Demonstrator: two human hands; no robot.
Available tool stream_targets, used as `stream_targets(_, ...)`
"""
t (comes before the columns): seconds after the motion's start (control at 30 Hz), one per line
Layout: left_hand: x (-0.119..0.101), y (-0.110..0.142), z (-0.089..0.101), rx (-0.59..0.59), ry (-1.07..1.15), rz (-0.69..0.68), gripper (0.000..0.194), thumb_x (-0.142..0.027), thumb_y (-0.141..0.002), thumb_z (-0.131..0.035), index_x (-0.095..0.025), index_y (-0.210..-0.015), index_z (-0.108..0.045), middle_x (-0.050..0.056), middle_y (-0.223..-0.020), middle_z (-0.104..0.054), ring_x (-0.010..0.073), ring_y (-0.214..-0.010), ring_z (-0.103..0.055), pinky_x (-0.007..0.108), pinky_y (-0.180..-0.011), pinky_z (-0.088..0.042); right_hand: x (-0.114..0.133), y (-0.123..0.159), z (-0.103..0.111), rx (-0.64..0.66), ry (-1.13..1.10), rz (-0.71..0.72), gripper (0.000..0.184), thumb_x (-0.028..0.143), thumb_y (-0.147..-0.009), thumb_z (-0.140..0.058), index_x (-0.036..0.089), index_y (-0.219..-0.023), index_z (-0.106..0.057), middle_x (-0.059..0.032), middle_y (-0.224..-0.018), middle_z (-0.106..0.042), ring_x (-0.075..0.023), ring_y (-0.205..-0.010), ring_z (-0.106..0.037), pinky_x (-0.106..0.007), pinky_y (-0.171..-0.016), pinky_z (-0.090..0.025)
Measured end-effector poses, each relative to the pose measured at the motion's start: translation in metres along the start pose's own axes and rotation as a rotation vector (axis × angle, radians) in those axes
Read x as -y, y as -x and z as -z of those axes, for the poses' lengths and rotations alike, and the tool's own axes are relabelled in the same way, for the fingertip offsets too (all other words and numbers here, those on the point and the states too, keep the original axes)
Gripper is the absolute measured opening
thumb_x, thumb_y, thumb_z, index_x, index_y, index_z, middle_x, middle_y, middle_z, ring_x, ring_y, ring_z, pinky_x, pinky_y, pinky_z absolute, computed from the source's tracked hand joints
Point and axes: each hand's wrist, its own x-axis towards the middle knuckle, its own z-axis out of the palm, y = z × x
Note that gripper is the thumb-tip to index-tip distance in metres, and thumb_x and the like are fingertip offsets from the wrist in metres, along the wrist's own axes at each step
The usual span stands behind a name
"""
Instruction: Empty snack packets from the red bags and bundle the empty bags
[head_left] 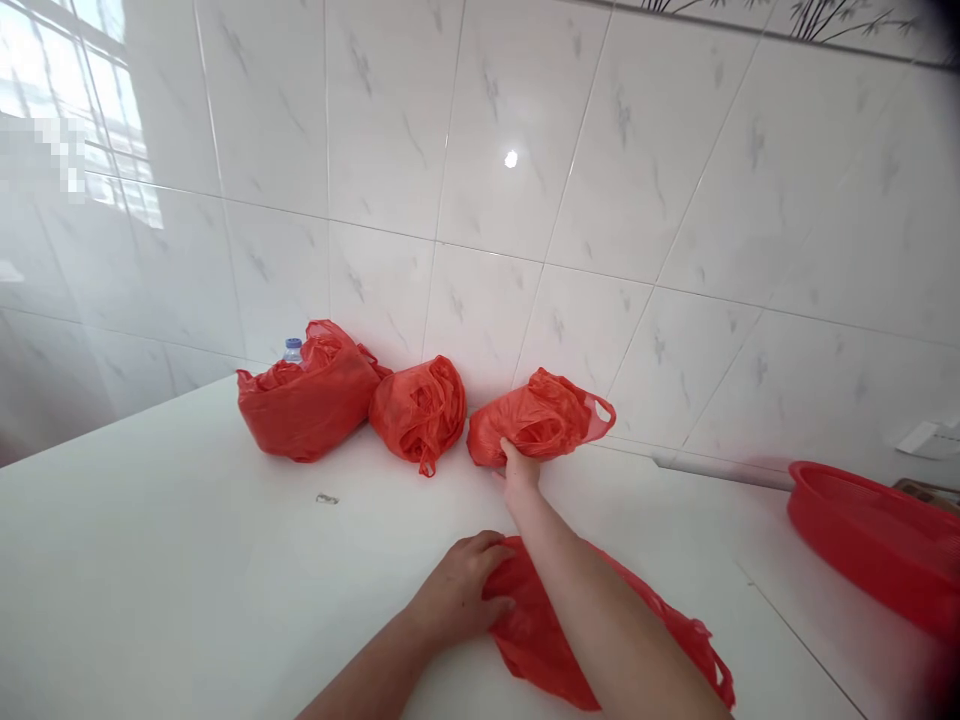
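My right hand [519, 470] reaches to the back of the white table and grips the lower front of a bundled red plastic bag [536, 415] near the wall. Its thumb lies on the bag and the other fingers are mostly hidden beneath. Closer to me, my left hand [469, 590] has its fingers and thumb curled on the left end of another red plastic bag [536, 630]. My right forearm crosses over that nearer bag and hides part of it. What either bag contains cannot be made out.
Left of these, a rolled red bag [420, 410] touches a fuller red bag [307, 405], with a blue bottle cap [292, 344] behind. A red basin [870, 540] stands at right. A small scrap [327, 498] lies on the white table [187, 560], against a tiled wall [495, 310].
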Motion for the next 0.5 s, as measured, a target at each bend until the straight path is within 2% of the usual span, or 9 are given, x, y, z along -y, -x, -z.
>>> stream_targets(0.1, -0.003, 0.000, 0.004, 0.016, 0.039, -0.007, 0.055, -0.019, -0.063, -0.059, -0.030, -0.116, -0.058, 0.001, -0.125, -0.055, 0.0243, -0.110, -0.051, 0.034, -0.094, -0.044, -0.010, 0.009, -0.023, 0.126, -0.149, -0.131, 0.034, 0.033, -0.083, -0.053, 0.018, -0.113, -0.051, -0.0052, -0.092, -0.064, -0.0157, -0.080, -0.064, -0.027, -0.062, -0.055)
stream_targets(0.2, -0.003, 0.000, 0.004, 0.016, 0.031, -0.004, 0.050, -0.019, -0.061, -0.059, -0.028, -0.110, -0.061, 0.002, -0.119, -0.058, 0.0245, -0.108, -0.052, 0.034, -0.093, -0.044, -0.020, 0.008, -0.032, 0.251, -0.241, -0.249, 0.026, 0.032, -0.091, -0.045, 0.015, -0.109, -0.052, -0.0039, -0.088, -0.063, -0.0128, -0.074, -0.062, -0.028, -0.064, -0.054)
stream_targets(0.33, -0.002, 0.000, 0.003, 0.021, 0.009, -0.017, 0.044, -0.019, -0.062, -0.058, -0.026, -0.106, -0.063, 0.003, -0.118, -0.058, 0.0259, -0.106, -0.052, 0.035, -0.092, -0.044, -0.025, 0.008, -0.031, 0.406, -0.282, -0.343, 0.032, 0.040, -0.094, -0.040, 0.012, -0.098, -0.055, -0.0046, -0.088, -0.061, -0.0121, -0.073, -0.061, -0.028, -0.064, -0.052)
stream_targets(0.43, -0.002, -0.001, 0.003, 0.027, -0.001, -0.027, 0.045, -0.019, -0.063, -0.058, -0.026, -0.107, -0.063, 0.004, -0.119, -0.058, 0.0261, -0.107, -0.052, 0.036, -0.093, -0.044, -0.022, 0.018, -0.023, 0.499, -0.249, -0.363, 0.033, 0.035, -0.096, -0.033, 0.012, -0.087, -0.055, -0.0065, -0.081, -0.060, -0.0110, -0.070, -0.061, -0.024, -0.063, -0.052)
stream_targets(0.5, -0.004, -0.001, 0.003, 0.026, -0.001, -0.024, 0.048, -0.019, -0.063, -0.058, -0.025, -0.110, -0.062, 0.004, -0.118, -0.058, 0.0255, -0.106, -0.053, 0.036, -0.091, -0.045, -0.015, 0.033, -0.013, 0.568, -0.193, -0.369, 0.026, 0.029, -0.093, -0.038, 0.012, -0.084, -0.055, -0.0077, -0.077, -0.059, -0.0121, -0.067, -0.061, -0.025, -0.062, -0.052)
